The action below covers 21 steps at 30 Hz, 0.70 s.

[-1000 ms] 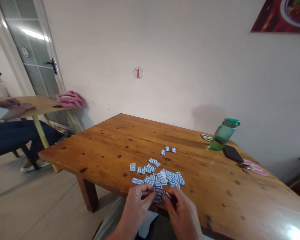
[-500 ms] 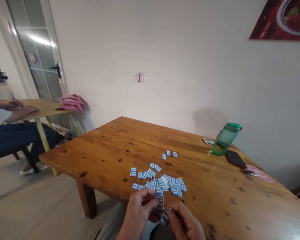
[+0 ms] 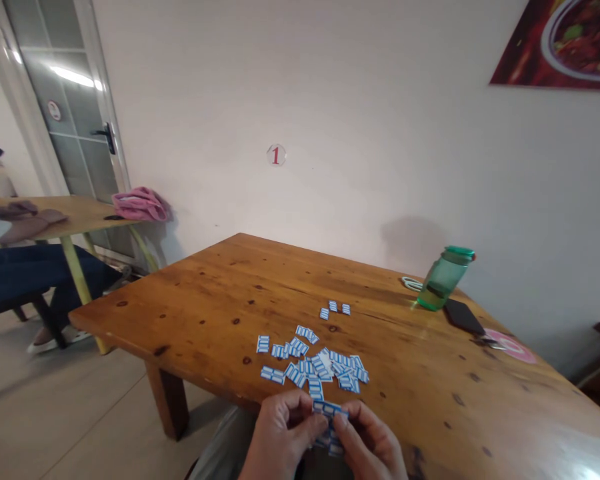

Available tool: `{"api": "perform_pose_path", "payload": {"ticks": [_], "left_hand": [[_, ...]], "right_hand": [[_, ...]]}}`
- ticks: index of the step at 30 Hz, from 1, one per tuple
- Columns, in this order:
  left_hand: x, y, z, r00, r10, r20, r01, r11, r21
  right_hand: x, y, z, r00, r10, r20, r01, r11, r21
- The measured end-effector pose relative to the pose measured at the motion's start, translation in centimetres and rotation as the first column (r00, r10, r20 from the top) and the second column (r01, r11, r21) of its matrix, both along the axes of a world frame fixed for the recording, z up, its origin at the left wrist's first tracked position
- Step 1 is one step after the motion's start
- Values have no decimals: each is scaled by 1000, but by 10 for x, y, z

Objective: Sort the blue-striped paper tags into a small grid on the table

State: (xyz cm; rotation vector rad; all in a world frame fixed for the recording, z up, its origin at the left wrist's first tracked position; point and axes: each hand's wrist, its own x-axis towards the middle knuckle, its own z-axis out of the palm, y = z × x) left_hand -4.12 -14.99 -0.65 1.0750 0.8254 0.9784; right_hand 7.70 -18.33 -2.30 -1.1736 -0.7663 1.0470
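Close to the table's front edge, both hands pinch a small blue-and-white striped paper piece [image 3: 329, 408], like a sheet of labels. My left hand [image 3: 286, 430] is closed on its left end, thumb on top. From the other side my right hand [image 3: 367, 437] grips the right end between thumb and fingers. More striped pieces show beneath the thumbs, partly hidden. Just beyond the hands lies a loose pile of the same pieces [image 3: 323, 365], overlapping one another. Three small ones [image 3: 333, 307] lie apart, farther back.
On the wooden table's [image 3: 220, 287] right side stand a green bottle [image 3: 445, 280], a dark phone-like slab [image 3: 463, 317], a white cable [image 3: 411, 284] and a pink round item [image 3: 513, 347]. At left, another person sits at a second table [image 3: 75, 212] with a pink cloth [image 3: 140, 204].
My hands have come together; the pieces they held apart now meet, and the striped piece spans both hands. The view has shifted slightly.
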Motion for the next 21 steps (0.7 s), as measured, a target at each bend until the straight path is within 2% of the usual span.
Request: {"api": "perform_pose_path", "payload": {"ticks": [5,9,15,19,21], "left_hand": [[1,-5,1,994,-37,101,46,995,-90],[1,-7,1,974,-79,213,122,972,-200],[1,-8,-3,944,-80,320,166,953,-252],[0,-8,-1,960,-99,262,163,958,-235],[-1,-8,1,985,-79,151,101,984,-145]], "right_hand": [[1,-2,2,973,92,-212,-102,994,-36],[3,-4,1,941,149,-305,-181,980,-77],[3,-6,-2,920,164,-356,-220,968,-121],[1,-5,-1,928,174,-330,-213,973,-85],[-1,-5,1,956,145,-256,-163,985,-50]]}}
